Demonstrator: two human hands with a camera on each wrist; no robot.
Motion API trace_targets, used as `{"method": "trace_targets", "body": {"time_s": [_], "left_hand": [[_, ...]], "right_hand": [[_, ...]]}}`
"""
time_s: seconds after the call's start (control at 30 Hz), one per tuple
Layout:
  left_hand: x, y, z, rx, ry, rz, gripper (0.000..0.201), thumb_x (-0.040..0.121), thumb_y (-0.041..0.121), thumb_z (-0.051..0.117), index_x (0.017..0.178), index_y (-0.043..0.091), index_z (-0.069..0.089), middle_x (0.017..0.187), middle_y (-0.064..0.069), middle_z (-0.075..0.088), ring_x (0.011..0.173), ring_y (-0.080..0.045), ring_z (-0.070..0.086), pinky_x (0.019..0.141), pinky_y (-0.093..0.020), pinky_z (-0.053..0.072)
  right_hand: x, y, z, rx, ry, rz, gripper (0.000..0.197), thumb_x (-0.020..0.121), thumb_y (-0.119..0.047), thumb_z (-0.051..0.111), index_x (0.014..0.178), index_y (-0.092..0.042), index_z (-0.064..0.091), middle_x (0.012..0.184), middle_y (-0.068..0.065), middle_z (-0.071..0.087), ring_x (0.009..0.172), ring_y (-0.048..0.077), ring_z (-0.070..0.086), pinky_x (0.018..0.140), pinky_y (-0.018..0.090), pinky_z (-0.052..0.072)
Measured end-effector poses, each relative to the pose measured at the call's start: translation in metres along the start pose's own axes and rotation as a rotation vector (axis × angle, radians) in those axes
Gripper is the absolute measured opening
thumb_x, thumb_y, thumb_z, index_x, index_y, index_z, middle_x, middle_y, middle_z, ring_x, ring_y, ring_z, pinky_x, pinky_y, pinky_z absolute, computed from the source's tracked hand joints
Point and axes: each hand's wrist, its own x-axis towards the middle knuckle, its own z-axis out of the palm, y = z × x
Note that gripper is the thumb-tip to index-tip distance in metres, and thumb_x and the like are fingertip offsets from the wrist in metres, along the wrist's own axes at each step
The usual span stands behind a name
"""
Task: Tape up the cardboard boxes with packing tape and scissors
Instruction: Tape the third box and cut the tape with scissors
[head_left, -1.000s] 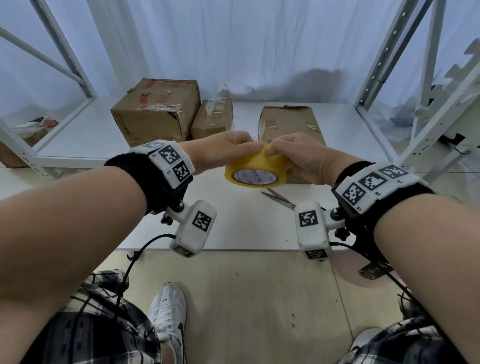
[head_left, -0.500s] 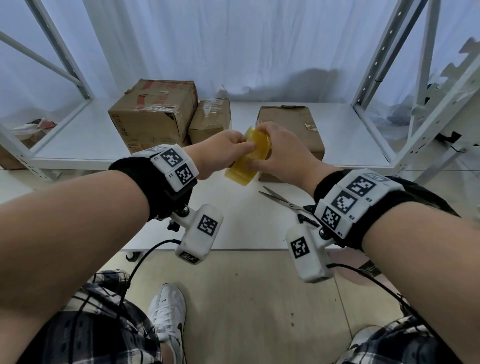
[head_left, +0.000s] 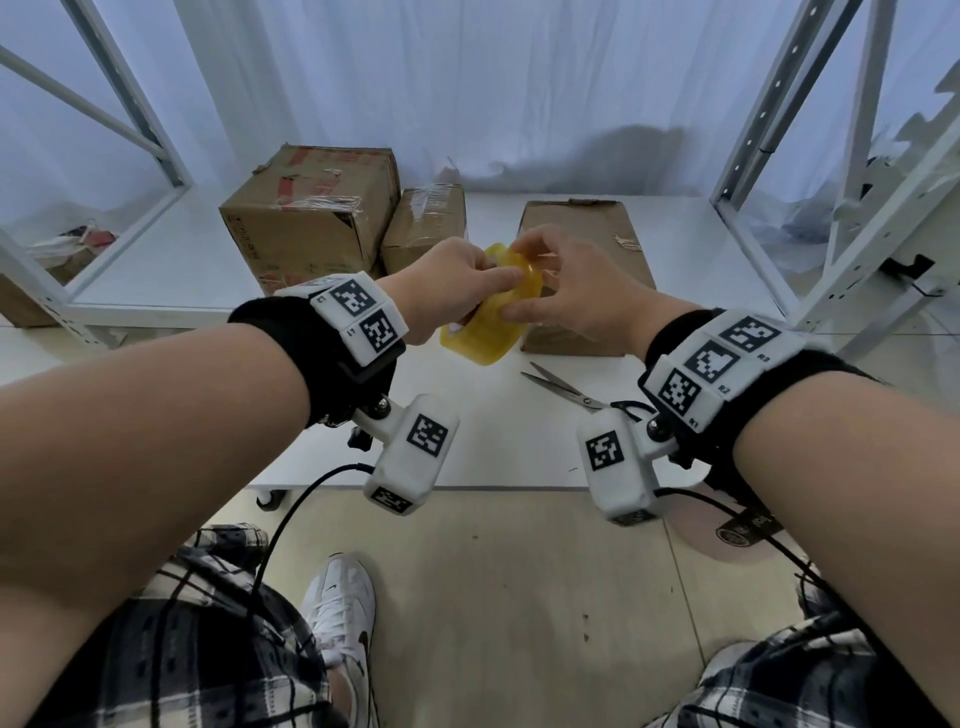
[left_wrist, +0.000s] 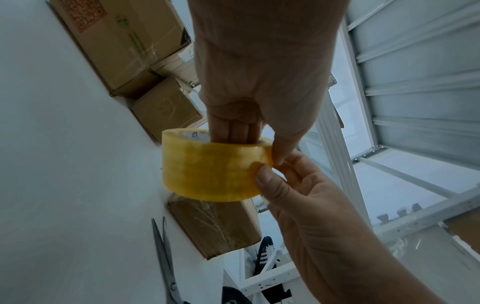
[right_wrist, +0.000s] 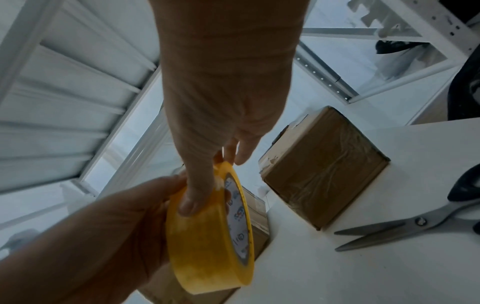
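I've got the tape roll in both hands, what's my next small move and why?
Probably peel the free end loose: your left hand grips the packing tape roll through its core, your right hand pinches its outer wrap, and no strip is pulled out yet.

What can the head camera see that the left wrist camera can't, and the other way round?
Only the head view shows the checked trousers and white shoe. Only the left wrist view shows the left hand with fingers pushed inside the tape roll. Both show the right hand pinching the roll's outside, the scissors lying on the table, and three cardboard boxes.
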Motion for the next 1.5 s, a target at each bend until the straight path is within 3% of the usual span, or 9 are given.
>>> {"method": "trace_targets", "body": {"time_s": [0.07, 0.17, 0.33, 0.47, 0.6, 0.73, 1.03, 1.2, 1.5], "left_hand": [[0.001, 0.002, 0.001, -0.015, 0.006, -0.003, 0.029, 0.091, 0.035, 0.062, 0.092, 0.007, 0.064, 0.093, -0.02, 0.065, 0.089, -0.035, 0.064, 0.09, -0.052, 0.05], [0.002, 0.005, -0.001, -0.017, 0.003, 0.008, 0.029, 0.091, 0.035, 0.062, 0.09, 0.005, 0.063, 0.088, -0.017, 0.061, 0.081, -0.028, 0.059, 0.085, -0.047, 0.052], [0.0, 0.005, 0.0, -0.006, -0.003, -0.001, 0.028, 0.091, 0.035, 0.062, 0.095, 0.007, 0.065, 0.104, -0.02, 0.067, 0.1, -0.034, 0.064, 0.093, -0.05, 0.051], [-0.001, 0.006, 0.0, -0.003, -0.008, 0.008, 0.028, 0.092, 0.034, 0.062, 0.097, 0.006, 0.065, 0.106, -0.022, 0.067, 0.101, -0.034, 0.064, 0.093, -0.05, 0.051], [-0.004, 0.007, -0.003, 0.0, -0.011, 0.034, 0.027, 0.093, 0.031, 0.061, 0.094, 0.005, 0.064, 0.104, -0.023, 0.066, 0.09, -0.028, 0.062, 0.086, -0.042, 0.051], [-0.005, 0.007, -0.005, -0.003, -0.033, 0.045, 0.021, 0.093, 0.03, 0.061, 0.089, 0.009, 0.063, 0.097, -0.016, 0.067, 0.089, -0.025, 0.063, 0.082, -0.039, 0.051], [-0.006, 0.008, -0.006, 0.006, -0.024, 0.045, 0.021, 0.093, 0.03, 0.061, 0.091, 0.009, 0.062, 0.097, -0.018, 0.064, 0.085, -0.023, 0.058, 0.076, -0.035, 0.049], [-0.008, 0.009, -0.006, 0.011, -0.021, 0.053, 0.013, 0.094, 0.028, 0.059, 0.089, 0.016, 0.06, 0.105, -0.018, 0.066, 0.093, -0.027, 0.062, 0.09, -0.044, 0.05], [-0.007, 0.006, -0.001, 0.068, 0.0, 0.038, 0.018, 0.093, 0.031, 0.06, 0.093, 0.013, 0.061, 0.103, -0.016, 0.065, 0.093, -0.027, 0.059, 0.082, -0.04, 0.047]], "right_hand": [[-0.002, -0.004, -0.002, 0.077, 0.002, 0.009, 0.054, 0.067, -0.021, 0.086, 0.108, -0.022, 0.05, 0.118, 0.01, 0.057, 0.111, 0.028, 0.057, 0.097, 0.049, 0.049], [-0.003, -0.005, 0.001, 0.079, 0.015, 0.018, 0.049, 0.055, -0.042, 0.082, 0.089, -0.029, 0.05, 0.112, 0.02, 0.058, 0.104, 0.042, 0.057, 0.088, 0.058, 0.05], [-0.003, 0.0, -0.002, 0.134, 0.0, 0.013, 0.062, 0.073, -0.014, 0.083, 0.124, -0.016, 0.047, 0.123, 0.002, 0.052, 0.12, 0.018, 0.051, 0.104, 0.041, 0.046], [-0.003, 0.0, -0.004, 0.148, 0.0, -0.004, 0.053, 0.072, -0.011, 0.083, 0.111, -0.019, 0.048, 0.115, 0.0, 0.053, 0.116, 0.02, 0.054, 0.1, 0.044, 0.048], [-0.004, -0.004, 0.0, 0.116, 0.013, -0.019, 0.044, 0.067, -0.022, 0.084, 0.095, -0.025, 0.05, 0.114, 0.013, 0.055, 0.111, 0.032, 0.055, 0.095, 0.051, 0.049], [-0.001, 0.001, -0.001, 0.14, 0.014, 0.009, 0.079, 0.075, -0.011, 0.081, 0.14, -0.018, 0.038, 0.128, 0.004, 0.046, 0.127, 0.02, 0.045, 0.107, 0.039, 0.041], [0.002, 0.002, 0.002, 0.064, 0.052, -0.067, 0.045, 0.067, -0.024, 0.083, 0.095, -0.03, 0.048, 0.11, 0.005, 0.054, 0.111, 0.027, 0.054, 0.096, 0.05, 0.048], [0.006, 0.003, 0.005, -0.049, 0.093, -0.069, 0.077, 0.073, -0.021, 0.082, 0.139, -0.008, 0.043, 0.13, 0.008, 0.047, 0.125, 0.025, 0.046, 0.106, 0.045, 0.041], [0.005, -0.003, 0.003, -0.244, 0.144, -0.093, 0.064, 0.069, -0.025, 0.085, 0.121, -0.007, 0.051, 0.118, 0.006, 0.047, 0.101, 0.017, 0.048, 0.09, 0.029, 0.045]]}}
